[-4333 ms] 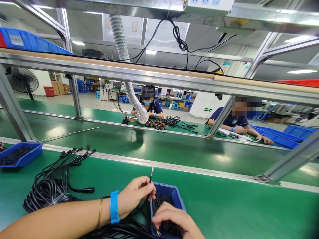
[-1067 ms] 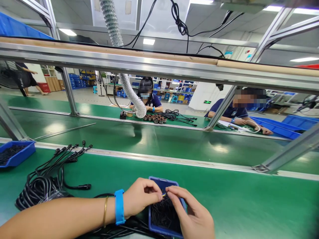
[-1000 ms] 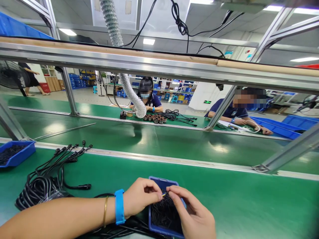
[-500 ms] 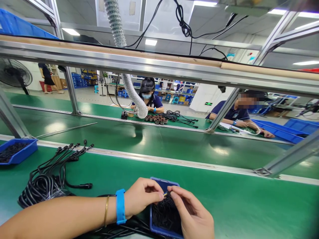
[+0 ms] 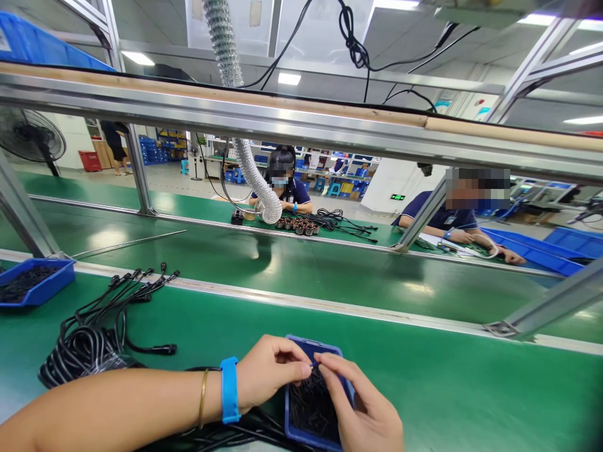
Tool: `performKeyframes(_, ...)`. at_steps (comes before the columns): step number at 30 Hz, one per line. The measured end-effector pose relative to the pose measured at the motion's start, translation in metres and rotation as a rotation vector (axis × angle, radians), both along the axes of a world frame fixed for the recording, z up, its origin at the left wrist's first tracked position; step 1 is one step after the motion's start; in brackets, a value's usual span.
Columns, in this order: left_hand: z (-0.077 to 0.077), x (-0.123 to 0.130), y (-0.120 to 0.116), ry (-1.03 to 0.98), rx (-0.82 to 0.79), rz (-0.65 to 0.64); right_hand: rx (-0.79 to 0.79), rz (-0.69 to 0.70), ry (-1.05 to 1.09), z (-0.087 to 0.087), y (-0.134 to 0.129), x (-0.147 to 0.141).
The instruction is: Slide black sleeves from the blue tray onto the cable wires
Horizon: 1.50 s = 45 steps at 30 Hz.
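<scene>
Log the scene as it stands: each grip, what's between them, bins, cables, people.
Left grip: pinching thin wires, blue and yellow showing
Right grip: fingertips closed at the wires' other end; any separate piece too small to tell
Near bin: blue, under the hands, holding small black pieces
Cable bundle: black, on the left of the green bench
Left bin: blue, also holding small black pieces
Co-workers opposite: one at centre, one at right

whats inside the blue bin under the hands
The blue bin holds many small black pieces. The right hand hides part of its right side, the left hand part of its far left; the floor beneath the pieces can't be seen.
</scene>
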<state>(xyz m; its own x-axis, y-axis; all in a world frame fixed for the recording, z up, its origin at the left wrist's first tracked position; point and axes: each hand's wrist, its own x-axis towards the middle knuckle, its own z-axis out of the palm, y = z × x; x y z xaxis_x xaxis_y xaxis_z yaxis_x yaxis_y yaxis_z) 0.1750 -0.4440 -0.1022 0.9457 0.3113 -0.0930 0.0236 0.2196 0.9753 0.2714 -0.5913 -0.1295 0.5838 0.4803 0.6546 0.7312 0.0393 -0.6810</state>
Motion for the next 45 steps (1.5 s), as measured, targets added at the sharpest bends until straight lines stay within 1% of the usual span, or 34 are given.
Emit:
performKeyframes(2, 0.001, 0.001, 0.001, -0.006, -0.032, 0.015, -0.036, 0.057, -0.234, 0.004, -0.002, 0.004)
performKeyframes(3, 0.001, 0.001, 0.001, -0.007, -0.038, 0.020, -0.045, 0.080, -0.314, 0.005, -0.003, 0.006)
performKeyframes(4, 0.002, 0.001, 0.001, -0.004, -0.035, 0.021, -0.044, 0.078, -0.342, 0.006, -0.004, 0.007)
performKeyframes(5, 0.003, 0.001, 0.001, 0.002, -0.021, 0.021, -0.043, 0.056, -0.314, 0.007, -0.004, 0.007)
performKeyframes(6, 0.004, 0.000, 0.002, 0.012, -0.001, 0.018, -0.030, 0.020, -0.238, 0.007, -0.004, 0.007)
performKeyframes(8, 0.005, -0.001, 0.002, 0.036, 0.057, 0.000, 0.014, -0.039, -0.024, 0.007, -0.003, 0.006)
performKeyframes(9, 0.005, -0.001, 0.001, 0.043, 0.088, -0.012, 0.032, -0.042, 0.080, 0.007, -0.002, 0.005)
performKeyframes(11, 0.006, -0.002, 0.001, 0.051, 0.136, -0.031, 0.063, 0.018, 0.232, 0.006, 0.000, 0.004)
performKeyframes(14, 0.006, -0.003, 0.001, 0.052, 0.162, -0.040, 0.079, 0.097, 0.333, 0.007, -0.001, 0.004)
performKeyframes(16, 0.006, -0.003, 0.001, 0.047, 0.170, -0.046, 0.071, 0.096, 0.334, 0.007, -0.003, 0.004)
performKeyframes(19, 0.006, -0.003, 0.001, 0.043, 0.170, -0.051, 0.046, 0.073, 0.280, 0.006, -0.004, 0.005)
performKeyframes(23, 0.005, -0.003, 0.002, 0.039, 0.164, -0.050, -0.013, 0.104, 0.161, 0.003, -0.004, 0.006)
performKeyframes(25, 0.003, -0.003, 0.002, 0.030, 0.169, -0.057, -0.050, 0.114, 0.144, 0.002, -0.005, 0.007)
performKeyframes(28, 0.003, -0.003, 0.003, 0.029, 0.168, -0.039, -0.103, 0.124, 0.185, 0.004, -0.006, 0.007)
performKeyframes(30, 0.003, -0.002, 0.004, 0.018, 0.174, -0.011, -0.115, 0.100, 0.201, 0.005, -0.005, 0.006)
performKeyframes(33, 0.004, -0.002, 0.003, -0.002, 0.167, -0.008, -0.062, 0.067, 0.247, 0.005, 0.001, 0.004)
performKeyframes(35, 0.003, -0.003, 0.003, 0.002, 0.168, 0.001, -0.033, 0.101, 0.294, 0.002, 0.005, 0.002)
performKeyframes(38, 0.000, -0.004, 0.003, 0.022, 0.192, 0.044, -0.078, 0.162, 0.320, -0.007, 0.009, 0.002)
performKeyframes(41, -0.004, -0.004, 0.004, 0.061, 0.173, 0.069, -0.135, 0.146, 0.244, -0.012, 0.011, 0.001)
performKeyframes(43, -0.005, -0.004, 0.005, 0.071, 0.133, 0.072, -0.145, 0.134, 0.141, -0.009, 0.011, -0.001)
performKeyframes(45, -0.004, -0.004, 0.006, 0.048, 0.074, 0.063, -0.134, 0.137, 0.047, -0.003, 0.010, -0.003)
